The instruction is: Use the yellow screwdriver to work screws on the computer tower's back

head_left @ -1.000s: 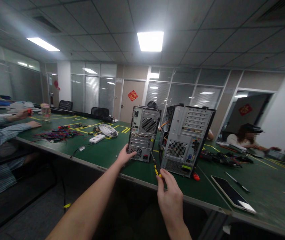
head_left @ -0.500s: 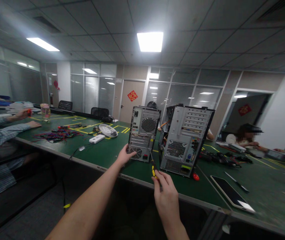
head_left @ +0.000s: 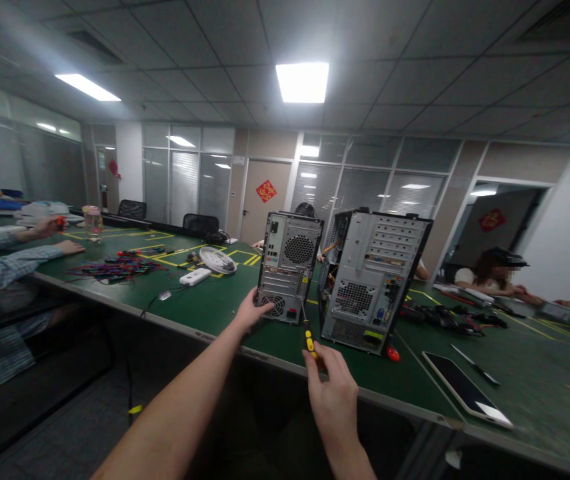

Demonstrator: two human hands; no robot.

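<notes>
A small silver computer case (head_left: 281, 288) stands upright at the table's near edge, its back panel facing me. My left hand (head_left: 251, 313) grips its lower left side, with the thumb lying across the bottom fan grille. In my right hand (head_left: 333, 383) is a black and yellow screwdriver (head_left: 309, 337), pinched by the end of its handle between thumb and fingers. Its shaft points up to the lower right edge of the case's back panel. Whether the tip sits in a screw is too small to tell. Just right of it stands a larger open computer case (head_left: 349, 267).
A phone (head_left: 467, 390), a thin pen-like tool (head_left: 475, 365) and black cables (head_left: 447, 317) lie to the right. On the left are bundled coloured wires (head_left: 115, 267), a white power strip (head_left: 195, 277) and a white round basket (head_left: 217, 261). Other people sit around the table.
The screwdriver has turned a little in my right fingers, so more yellow shows, and its handle leans slightly more upright. My left hand keeps its hold on the case.
</notes>
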